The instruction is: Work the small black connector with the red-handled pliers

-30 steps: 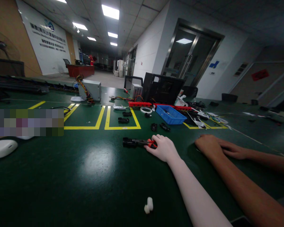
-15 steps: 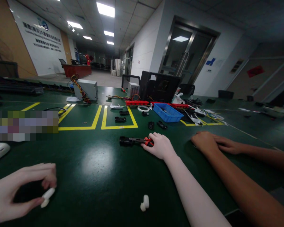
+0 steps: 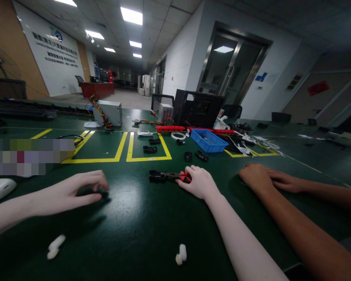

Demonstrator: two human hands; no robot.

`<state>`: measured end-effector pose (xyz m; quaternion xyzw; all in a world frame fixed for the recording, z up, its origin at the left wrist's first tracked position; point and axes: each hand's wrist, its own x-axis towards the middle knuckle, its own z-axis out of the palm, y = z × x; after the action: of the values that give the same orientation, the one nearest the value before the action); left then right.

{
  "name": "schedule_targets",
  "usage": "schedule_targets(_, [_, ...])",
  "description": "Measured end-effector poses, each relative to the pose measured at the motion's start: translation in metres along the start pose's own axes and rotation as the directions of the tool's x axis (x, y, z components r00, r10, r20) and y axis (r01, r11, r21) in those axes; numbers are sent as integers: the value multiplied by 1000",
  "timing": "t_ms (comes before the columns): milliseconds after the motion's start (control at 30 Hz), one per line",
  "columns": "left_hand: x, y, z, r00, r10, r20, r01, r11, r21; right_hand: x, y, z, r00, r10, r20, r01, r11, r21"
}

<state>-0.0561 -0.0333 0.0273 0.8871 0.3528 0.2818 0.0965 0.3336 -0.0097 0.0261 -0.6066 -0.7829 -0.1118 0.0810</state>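
My right hand (image 3: 200, 182) is closed around the red and black handles of a pair of pliers (image 3: 173, 175). The pliers lie low over the green table, their jaws pointing left at a small black part (image 3: 157, 176); whether they grip it I cannot tell. Over the table to the left, my left hand (image 3: 76, 191) is open, thumb and fingers apart, with nothing between them. Below it lies a small white earbud-like piece (image 3: 56, 246). A similar white piece (image 3: 181, 254) rests near the front, left of my right forearm.
Another person's hands (image 3: 259, 175) rest on the table at right. Several black parts (image 3: 150, 149) lie around the yellow tape markings. Behind them stand a blue bin (image 3: 209, 140), a grey power supply (image 3: 109, 113) and a black computer case (image 3: 197, 109). A white rounded object (image 3: 1, 189) sits far left.
My left hand has let go of the white piece at the lower left and moved up and right over the table. My right hand still holds the pliers in about the same place.
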Motion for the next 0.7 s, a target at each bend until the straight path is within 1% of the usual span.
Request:
schedule_targets(33, [19, 0, 2, 984, 17, 180, -8, 999, -46, 0, 0, 0, 1000, 1, 5, -1, 1000, 5])
schedule_targets(67, [38, 1, 7, 971, 28, 236, -11, 997, -75, 0, 0, -1, 1000, 2, 11, -2, 1000, 10])
schedule_targets(100, [56, 3, 15, 964, 47, 260, -21, 995, -100, 0, 0, -2, 1000, 3, 15, -4, 1000, 14])
schedule_targets(200, [101, 13, 50, 957, 156, 244, -127, 984, -128, -1, -1, -2, 1000, 3, 16, -3, 1000, 10])
schedule_targets(300, [127, 18, 84, 944, 249, 215, -223, 965, -139, 0, 0, -2, 1000, -4, 8, 4, 1000, -3])
schedule_targets(367, [134, 16, 96, 948, 263, 179, -234, 958, -167, 1, 0, -2, 1000, -11, 8, 11, 1000, -1])
schedule_targets(433, [136, 11, 102, 952, 266, 150, -232, 950, -210, 2, 0, -2, 1000, -19, 8, 19, 1000, 7])
schedule_targets(533, [133, 5, 103, 959, 257, 122, -220, 943, -250, 3, 1, -2, 1000, -24, 9, 24, 1000, 19])
schedule_targets(700, [132, 3, 104, 961, 249, 123, -211, 943, -257, 3, 2, -1, 1000, -16, 3, 16, 999, 36])
